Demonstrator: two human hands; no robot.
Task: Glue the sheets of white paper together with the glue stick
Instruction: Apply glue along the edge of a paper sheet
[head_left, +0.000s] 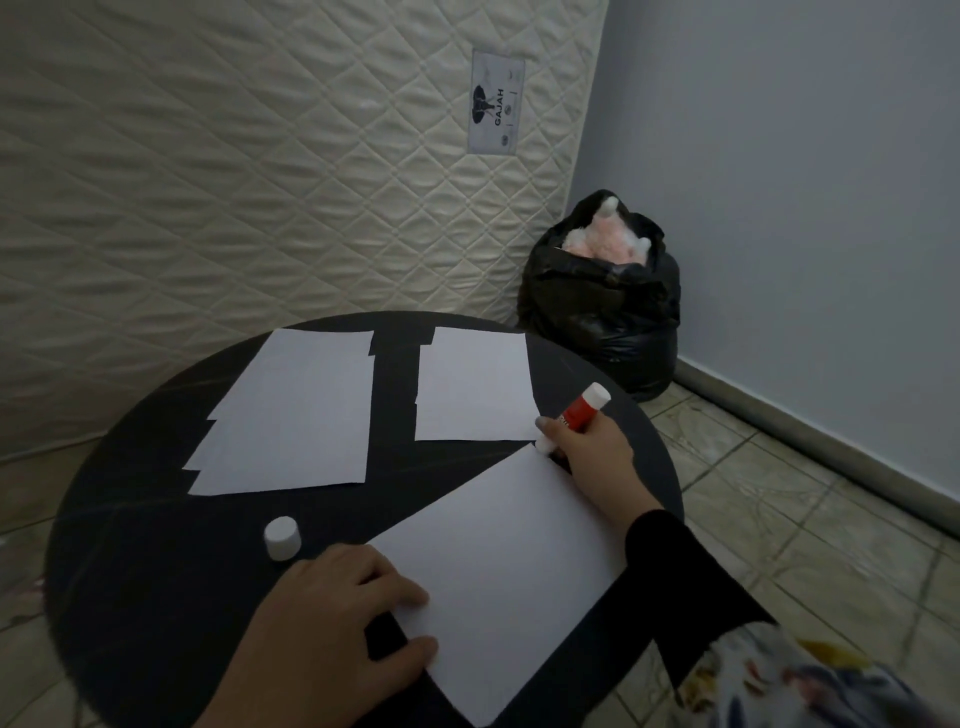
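Right hand (597, 447) gripping glue stick (576, 413), tip at far corner of near sheet (498, 566); left hand (332, 613) flat, fingers spread, pinning sheet edge; cap (282, 537) beside

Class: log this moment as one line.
right hand: glue stick at sheet corner | left hand: pinning sheet | cap: off

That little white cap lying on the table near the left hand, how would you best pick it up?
Probably by its round side wall, pinched between thumb and finger from above. The cap is a short cylinder standing apart on the dark table, clear of the sheets, so nothing blocks a downward reach. The left hand, pressing the nearest sheet, is closest; the right hand holds the glue stick.
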